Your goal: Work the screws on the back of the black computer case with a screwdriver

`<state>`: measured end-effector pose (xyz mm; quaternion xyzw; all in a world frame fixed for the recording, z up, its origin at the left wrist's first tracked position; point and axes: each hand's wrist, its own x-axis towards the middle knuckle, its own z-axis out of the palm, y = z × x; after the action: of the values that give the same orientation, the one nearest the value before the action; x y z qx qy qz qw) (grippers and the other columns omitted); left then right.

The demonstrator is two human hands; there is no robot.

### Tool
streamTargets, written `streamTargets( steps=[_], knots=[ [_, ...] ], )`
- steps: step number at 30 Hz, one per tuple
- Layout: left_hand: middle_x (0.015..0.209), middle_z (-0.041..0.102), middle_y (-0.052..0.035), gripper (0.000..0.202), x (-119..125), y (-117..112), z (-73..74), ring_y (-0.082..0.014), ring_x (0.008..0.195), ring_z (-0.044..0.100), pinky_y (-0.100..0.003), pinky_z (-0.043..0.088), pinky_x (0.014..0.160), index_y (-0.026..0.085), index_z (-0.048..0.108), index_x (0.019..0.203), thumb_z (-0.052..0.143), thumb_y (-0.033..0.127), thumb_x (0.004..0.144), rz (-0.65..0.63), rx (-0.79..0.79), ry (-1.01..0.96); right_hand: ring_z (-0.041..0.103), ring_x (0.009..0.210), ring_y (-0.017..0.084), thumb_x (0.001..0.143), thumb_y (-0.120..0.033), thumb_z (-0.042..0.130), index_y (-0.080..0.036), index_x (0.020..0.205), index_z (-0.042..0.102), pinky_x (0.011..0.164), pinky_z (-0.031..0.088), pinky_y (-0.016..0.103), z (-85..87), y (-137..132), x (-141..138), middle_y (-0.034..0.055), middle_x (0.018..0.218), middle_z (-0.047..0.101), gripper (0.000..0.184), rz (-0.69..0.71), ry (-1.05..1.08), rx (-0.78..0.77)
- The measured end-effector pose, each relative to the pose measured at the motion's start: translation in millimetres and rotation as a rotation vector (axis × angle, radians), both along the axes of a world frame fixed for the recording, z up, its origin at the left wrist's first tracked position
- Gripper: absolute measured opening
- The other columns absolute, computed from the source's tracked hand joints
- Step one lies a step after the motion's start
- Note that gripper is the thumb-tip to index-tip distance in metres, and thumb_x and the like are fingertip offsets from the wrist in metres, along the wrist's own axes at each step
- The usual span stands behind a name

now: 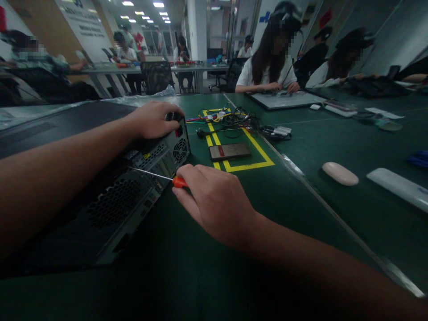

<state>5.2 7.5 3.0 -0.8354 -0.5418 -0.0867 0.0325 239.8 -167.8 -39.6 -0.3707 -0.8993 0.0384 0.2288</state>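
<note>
A black desktop computer case lies on its side at the left, its metal rear face with vents and slots turned toward me. My left hand is on the case's far top corner, fingers bent over the edge and gripping it. In my right hand is a screwdriver with an orange-red handle, the fingers closed round it. Its thin metal shaft points left to the rear face, near the upper edge. Whether the tip sits in a screw is too small to tell.
Beyond the case lie bundled cables and a phone by yellow tape on the green table. A pink oval object and a pale bar are at right. People work across the table.
</note>
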Motion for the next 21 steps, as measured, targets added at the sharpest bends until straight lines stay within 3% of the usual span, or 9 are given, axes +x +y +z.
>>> streamTargets(
  steps=[12,21],
  knots=[
    [0.143,0.081,-0.0141,0.068,-1,0,-1.8,-0.0400,0.132,0.072,-0.053,0.053,0.122,0.017,0.077,0.155,0.056,0.043,0.096,0.013,0.022,0.011,0.074,0.093,0.020,0.120,-0.031,0.066,-0.018,0.119,0.072,0.070,0.040,0.030,-1.6,0,0,0.0055,0.102,0.078,0.014,-0.007,0.018,0.018],
    [0.145,0.078,-0.0224,0.073,6,-9,3.0,-0.0367,0.128,0.071,-0.051,0.051,0.120,0.009,0.073,0.157,0.047,0.045,0.099,0.018,-0.002,0.034,0.073,0.092,0.020,0.121,-0.036,0.064,-0.018,0.112,0.072,0.068,0.036,0.031,-1.2,2,-1,0.0064,0.099,0.078,0.023,-0.018,0.018,-0.023]
  ],
)
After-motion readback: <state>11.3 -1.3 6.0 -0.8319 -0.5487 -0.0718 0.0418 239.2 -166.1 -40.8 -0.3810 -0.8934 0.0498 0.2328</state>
